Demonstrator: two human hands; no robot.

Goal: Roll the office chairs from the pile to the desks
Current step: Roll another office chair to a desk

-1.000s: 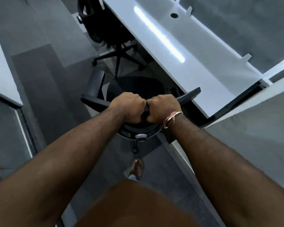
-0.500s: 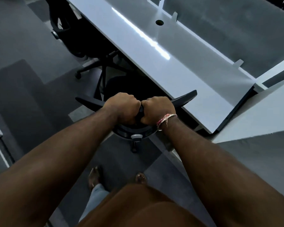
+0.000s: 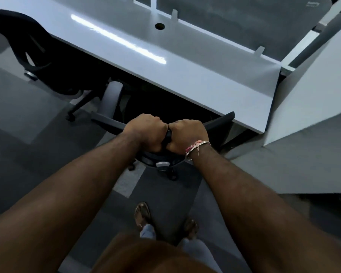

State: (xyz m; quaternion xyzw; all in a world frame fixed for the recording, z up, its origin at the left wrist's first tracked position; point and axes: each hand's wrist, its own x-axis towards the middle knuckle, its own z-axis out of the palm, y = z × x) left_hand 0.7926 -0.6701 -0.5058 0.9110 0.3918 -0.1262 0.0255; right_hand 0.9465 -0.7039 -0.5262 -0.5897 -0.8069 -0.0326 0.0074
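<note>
1. Two fists side by side: left hand (image 3: 146, 131) and right hand (image 3: 185, 134) each curl their fingers round the top edge of the office chair (image 3: 110, 123) backrest.
2. Chair sits against the white desk (image 3: 185, 75), seat mostly hidden under it.
3. Another chair (image 3: 37, 62) stands at the same desk, to the left.
4. Step judged: final push-in. Next move calls for releasing both grips and returning for another chair.
</note>
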